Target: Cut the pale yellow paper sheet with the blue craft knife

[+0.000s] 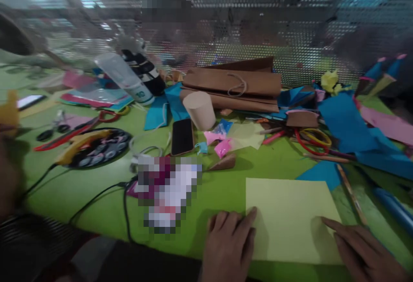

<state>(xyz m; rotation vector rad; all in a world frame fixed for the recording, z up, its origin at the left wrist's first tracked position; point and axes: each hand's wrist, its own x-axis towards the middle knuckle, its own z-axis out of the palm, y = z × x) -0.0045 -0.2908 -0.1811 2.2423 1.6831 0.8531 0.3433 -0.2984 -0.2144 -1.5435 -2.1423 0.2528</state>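
A pale yellow-green sheet of paper (pixel 287 217) lies flat on the green table (pixel 97 191) near the front edge. My left hand (pixel 229 243) rests at the sheet's left edge, fingers stretched out and lying flat, fingertips touching the paper. My right hand (pixel 361 252) lies on the sheet's lower right corner, with the forefinger stretched out onto the paper. Neither hand holds anything.
Behind the sheet lie a black phone (pixel 182 136), a tipped beige cup (pixel 200 110), brown paper bags (pixel 235 86), blue paper pieces (pixel 345 127), pink scraps, rubber rings (pixel 314 137), a glue gun on a dark plate (pixel 93 146) and black cables (pixel 97 196). A perforated metal screen (pixel 258 23) closes the back.
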